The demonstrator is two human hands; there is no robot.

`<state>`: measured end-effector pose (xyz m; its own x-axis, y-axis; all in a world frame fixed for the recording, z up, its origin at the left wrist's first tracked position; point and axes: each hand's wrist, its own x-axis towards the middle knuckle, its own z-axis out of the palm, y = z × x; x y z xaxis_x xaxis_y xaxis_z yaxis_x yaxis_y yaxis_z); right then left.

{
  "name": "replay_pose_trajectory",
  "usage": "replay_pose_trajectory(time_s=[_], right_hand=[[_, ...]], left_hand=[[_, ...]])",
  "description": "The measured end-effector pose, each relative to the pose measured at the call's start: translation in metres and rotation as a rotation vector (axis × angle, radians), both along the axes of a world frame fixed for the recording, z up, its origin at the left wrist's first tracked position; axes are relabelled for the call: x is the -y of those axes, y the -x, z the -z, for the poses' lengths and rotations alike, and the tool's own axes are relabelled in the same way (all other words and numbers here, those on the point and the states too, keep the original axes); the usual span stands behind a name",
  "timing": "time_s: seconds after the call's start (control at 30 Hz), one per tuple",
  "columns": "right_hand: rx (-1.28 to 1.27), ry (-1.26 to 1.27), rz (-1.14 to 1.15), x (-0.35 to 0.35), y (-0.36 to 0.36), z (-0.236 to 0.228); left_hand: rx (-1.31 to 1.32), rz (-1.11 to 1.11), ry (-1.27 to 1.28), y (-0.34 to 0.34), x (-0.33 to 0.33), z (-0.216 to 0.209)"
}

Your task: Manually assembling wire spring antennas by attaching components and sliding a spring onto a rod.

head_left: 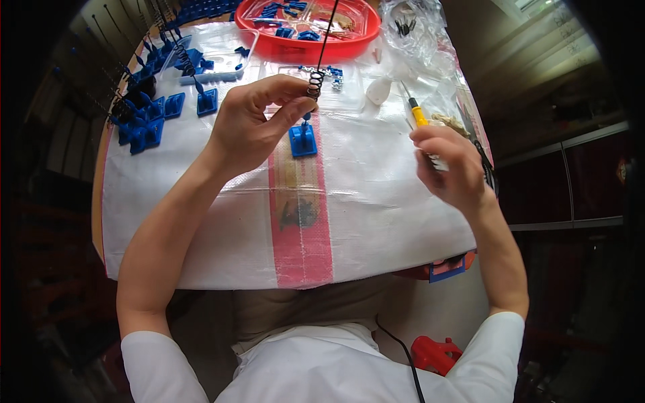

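My left hand [259,117] is closed, thumb and fingers pinching a black coil spring [314,85] with a thin black rod rising out of its top. Below the pinch, a blue plastic base [303,140] stands at the spring's lower end, over the pink-striped part of the table cover. At the right, my right hand [451,161] is curled round a screwdriver [418,113] with a yellow and black handle, its thin metal tip pointing away from me. Part of the handle is hidden by the fingers. Something white and ridged [438,163] shows beside the palm.
Several blue bases with springs and rods [151,107] crowd the far left, beside a clear plastic tray [225,75]. A red round tray [306,50] holds blue parts. A clear bag [416,33] lies far right, a white bulb-shaped object [378,91] nearer. White woven sheeting [383,221] covers the table.
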<state>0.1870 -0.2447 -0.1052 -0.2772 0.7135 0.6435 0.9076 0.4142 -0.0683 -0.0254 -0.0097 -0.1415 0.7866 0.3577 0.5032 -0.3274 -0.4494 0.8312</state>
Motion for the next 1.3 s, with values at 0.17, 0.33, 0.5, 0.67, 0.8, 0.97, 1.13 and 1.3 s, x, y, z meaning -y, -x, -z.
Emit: replay_pose_trajectory(time_s=[0.17, 0.33, 0.5, 0.67, 0.8, 0.97, 1.13, 1.3], right_hand=[[-0.878, -0.030, -0.037, -0.013, 0.038, -0.007], [-1.092, -0.001, -0.265, -0.046, 0.047, 0.007], [-0.886, -0.009, -0.119, -0.057, 0.059, 0.017], [-0.789, -0.023, -0.078, -0.065, 0.062, 0.011], [-0.827, -0.066, -0.098, -0.064, 0.060, 0.020], [-0.805, -0.065, -0.111, -0.064, 0.062, 0.033], [-0.794, -0.062, -0.113, -0.066, 0.061, 0.037], [-0.800, -0.055, -0.115, -0.066, 0.062, 0.037]], left_hand=[[0.037, -0.022, -0.057, -0.001, 0.000, 0.000], [0.000, -0.001, -0.021, -0.002, 0.001, -0.002], [0.024, -0.015, -0.033, 0.000, 0.000, -0.001], [0.032, -0.038, 0.021, -0.002, 0.002, 0.001], [0.055, -0.048, -0.011, -0.003, 0.003, 0.000], [0.065, -0.029, -0.007, -0.003, 0.001, 0.001], [0.064, -0.034, -0.021, -0.004, 0.001, 0.001], [0.065, -0.050, -0.025, -0.004, 0.002, 0.002]])
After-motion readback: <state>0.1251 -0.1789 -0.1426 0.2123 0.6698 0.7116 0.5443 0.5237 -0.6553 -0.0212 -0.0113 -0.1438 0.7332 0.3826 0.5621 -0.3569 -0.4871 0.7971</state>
